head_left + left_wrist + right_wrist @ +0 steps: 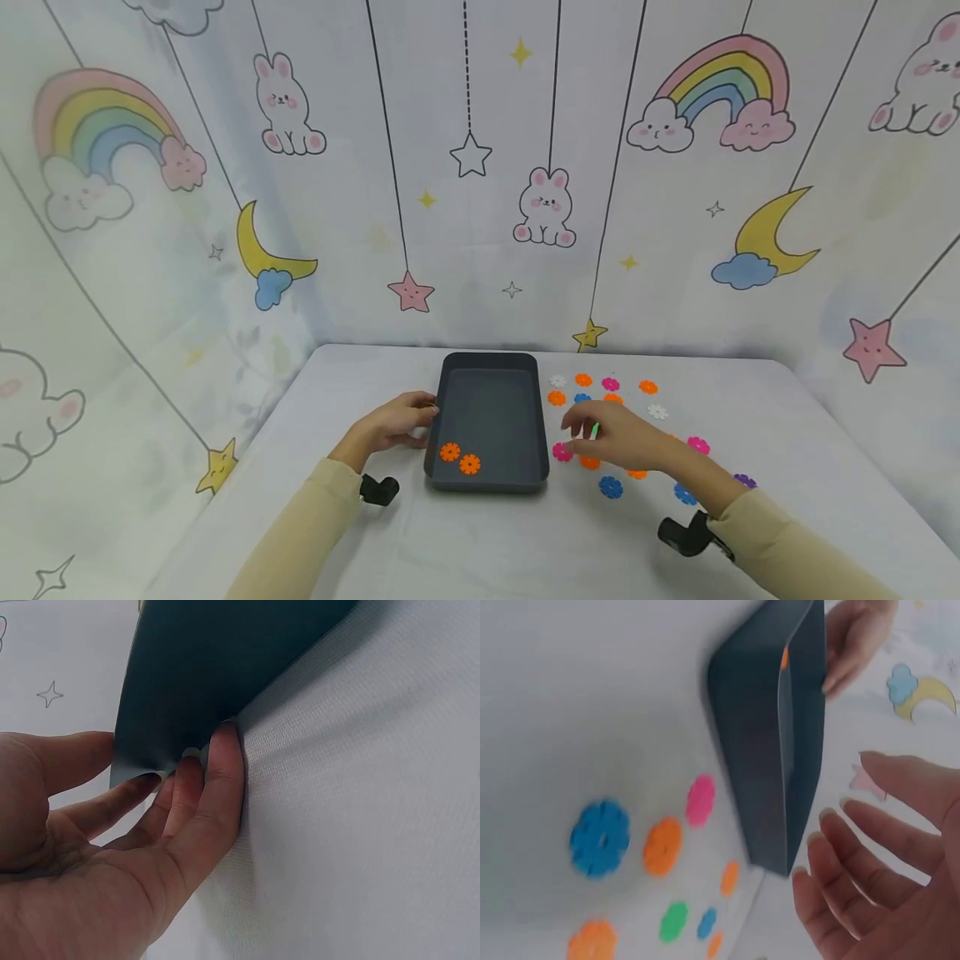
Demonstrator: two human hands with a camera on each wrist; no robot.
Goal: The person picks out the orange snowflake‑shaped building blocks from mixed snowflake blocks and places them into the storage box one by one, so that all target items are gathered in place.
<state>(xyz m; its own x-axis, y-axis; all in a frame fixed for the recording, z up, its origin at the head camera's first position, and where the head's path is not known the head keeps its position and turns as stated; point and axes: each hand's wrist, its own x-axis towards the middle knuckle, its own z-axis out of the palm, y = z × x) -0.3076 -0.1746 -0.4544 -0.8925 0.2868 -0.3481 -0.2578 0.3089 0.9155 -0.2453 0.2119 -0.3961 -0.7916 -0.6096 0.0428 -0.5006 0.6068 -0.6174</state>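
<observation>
My left hand [397, 421] holds the left wall of a dark grey rectangular tray [491, 483], its fingers against the outer side and its thumb at the rim. From the left wrist camera, the thumb tip is hidden past the edge of the tray wall [225, 660]. Inside the tray, an orange flower-shaped disc [450, 452] lies beside another orange disc [470, 464] near the front end. My right hand [615, 433] hovers just right of the tray over scattered discs, fingers apart and holding nothing. A pink disc [562, 452] lies near its fingertips.
Several notched plastic discs spread over the white table right of the tray, including a blue disc [611, 487], a white disc [657, 412] and a purple disc [745, 481]. A patterned curtain [480, 250] hangs behind the table.
</observation>
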